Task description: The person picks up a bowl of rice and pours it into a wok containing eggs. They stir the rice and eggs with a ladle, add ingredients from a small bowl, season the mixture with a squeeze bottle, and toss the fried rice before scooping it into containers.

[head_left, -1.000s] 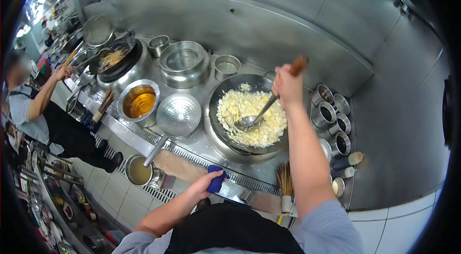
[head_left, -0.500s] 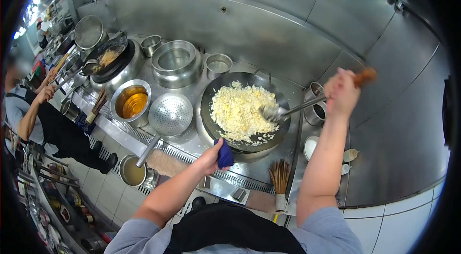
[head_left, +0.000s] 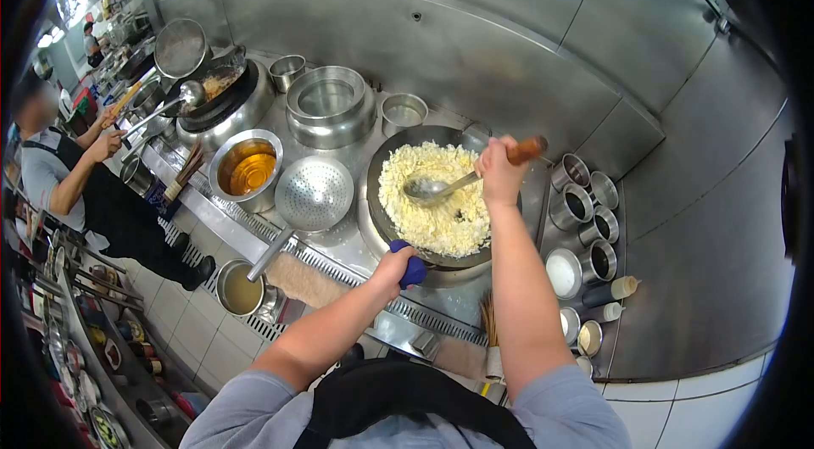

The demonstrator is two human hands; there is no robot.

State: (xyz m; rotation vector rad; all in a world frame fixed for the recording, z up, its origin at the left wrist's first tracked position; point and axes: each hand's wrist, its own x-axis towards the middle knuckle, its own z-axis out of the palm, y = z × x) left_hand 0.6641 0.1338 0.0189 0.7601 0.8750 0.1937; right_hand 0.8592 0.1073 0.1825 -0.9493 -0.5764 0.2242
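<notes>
A dark wok (head_left: 441,134) sits on the round burner in front of me, full of loose white rice with yellow bits (head_left: 424,224) that look like egg. My left hand (head_left: 392,271) is closed on a folded purple cloth (head_left: 412,269) at the wok's near edge; any handle beneath the cloth is hidden. My right hand (head_left: 500,171) grips a metal ladle (head_left: 428,189) near its wooden end, above the wok's right side. The ladle's bowl rests in the middle of the rice.
Left of the wok are a perforated strainer (head_left: 314,194), a pot of amber oil (head_left: 253,173) and a large steel pot (head_left: 329,128). Seasoning tins (head_left: 563,272) and squeeze bottles (head_left: 623,287) line the right. A co-worker (head_left: 64,169) cooks at another wok on the left.
My right hand has swung left and down, bringing the ladle from the wok's right edge into the middle of the rice. The view has shifted, showing more tins at right.
</notes>
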